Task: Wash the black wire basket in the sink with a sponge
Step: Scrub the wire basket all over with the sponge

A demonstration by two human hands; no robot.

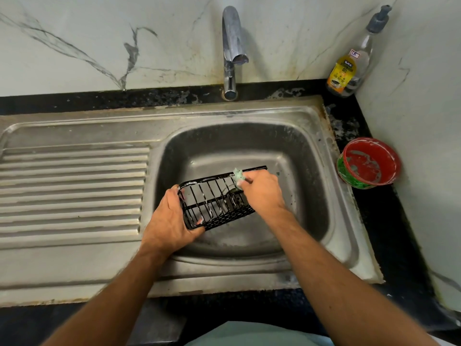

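Note:
A black wire basket hangs tilted over the steel sink bowl, with white suds on its bars. My left hand grips its left end, fingers curled round the rim and thumb under the bottom corner. My right hand holds a small green sponge and presses it against the basket's far right rim. Most of the sponge is hidden inside the fingers. The sink drain shows faintly through the basket's wires.
A chrome tap stands behind the bowl, with no water running. A ribbed steel draining board lies to the left. A dish-gel pump bottle stands in the back right corner, and a red and green tub sits on the black counter.

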